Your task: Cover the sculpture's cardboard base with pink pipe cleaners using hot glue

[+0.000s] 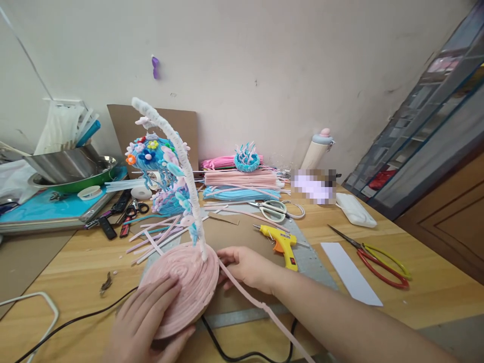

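A round base (185, 292) coiled from pink pipe cleaner is tilted towards me. My left hand (151, 312) holds its near left side, fingers across the top and thumb under the edge. At the right rim my right hand (238, 269) pinches with bent fingers, partly hidden behind the base. A loose pink pipe cleaner (260, 305) runs from that rim past my wrist to the bottom of the view. From the base rises a curved white fuzzy stem (185, 166) with small flowers and leaves, and a blue flower-covered dome (151, 154) shows behind it.
A yellow glue gun (282, 244) lies right of the base, with white-handled scissors (274, 210) behind. Red-and-yellow-handled scissors (381, 262) and a white strip (351, 272) are farther right. Pipe-cleaner bundles (242, 180) line the wall. A black cable (245, 357) crosses the front.
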Demonstrator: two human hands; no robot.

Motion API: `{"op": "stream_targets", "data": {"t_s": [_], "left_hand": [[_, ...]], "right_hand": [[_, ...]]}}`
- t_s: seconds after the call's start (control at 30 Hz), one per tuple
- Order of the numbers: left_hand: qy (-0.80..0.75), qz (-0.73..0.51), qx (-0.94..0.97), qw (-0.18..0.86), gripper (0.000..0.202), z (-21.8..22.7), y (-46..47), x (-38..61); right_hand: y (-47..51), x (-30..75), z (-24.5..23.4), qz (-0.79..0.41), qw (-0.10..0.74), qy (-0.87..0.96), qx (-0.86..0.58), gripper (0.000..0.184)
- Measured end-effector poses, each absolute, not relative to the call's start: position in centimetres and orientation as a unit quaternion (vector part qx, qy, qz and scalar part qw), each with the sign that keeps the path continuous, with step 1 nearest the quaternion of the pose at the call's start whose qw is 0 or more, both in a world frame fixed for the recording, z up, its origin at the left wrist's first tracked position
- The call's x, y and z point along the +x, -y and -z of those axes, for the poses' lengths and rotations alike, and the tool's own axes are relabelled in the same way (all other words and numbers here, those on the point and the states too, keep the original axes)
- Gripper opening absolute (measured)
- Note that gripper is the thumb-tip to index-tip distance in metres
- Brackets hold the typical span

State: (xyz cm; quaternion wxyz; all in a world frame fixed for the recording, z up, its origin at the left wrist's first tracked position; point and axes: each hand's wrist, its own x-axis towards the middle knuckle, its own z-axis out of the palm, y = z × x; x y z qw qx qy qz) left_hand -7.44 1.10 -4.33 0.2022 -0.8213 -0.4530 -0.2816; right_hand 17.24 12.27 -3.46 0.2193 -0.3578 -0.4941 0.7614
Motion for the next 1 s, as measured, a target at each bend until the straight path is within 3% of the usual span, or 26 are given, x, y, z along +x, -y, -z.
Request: {"op": "stream_targets", "data": {"t_s": [0.17,0.43,0.7,0.87,1.0], "left_hand": [[0.384,0.253,-0.865,0.201,0.054,4.6,-1.5,-7.7],[0.319,0.230,-0.893,0.218,0.035,3.8,-1.4,-7.6],[0.304,0.288,-0.879,0.229,0.027,0.9,-0.4,-3.9],[0.335,0.292,-0.867,0.226,0.028,0.8,-1.0,-1.1],[0.375,0.322,-0.846,0.201,0.036,1.3,-1.6,0.1]], "right_hand": [[-12.1,17.7,3.2,-0.776,0.213,0.488,-0.339,0.052],[-11.8,18.5,3.5,-0.804,0.200,0.450,-0.333,0.056],[-9.0,23.2,0.4,-0.783,0.236,0.451,-0.356,0.063],[-5.4,26.8,-0.9,-0.701,0.304,0.491,-0.419,0.062],[-2.8,29.9,-2.3,-0.521,0.304,0.707,-0.369,0.062]]}}
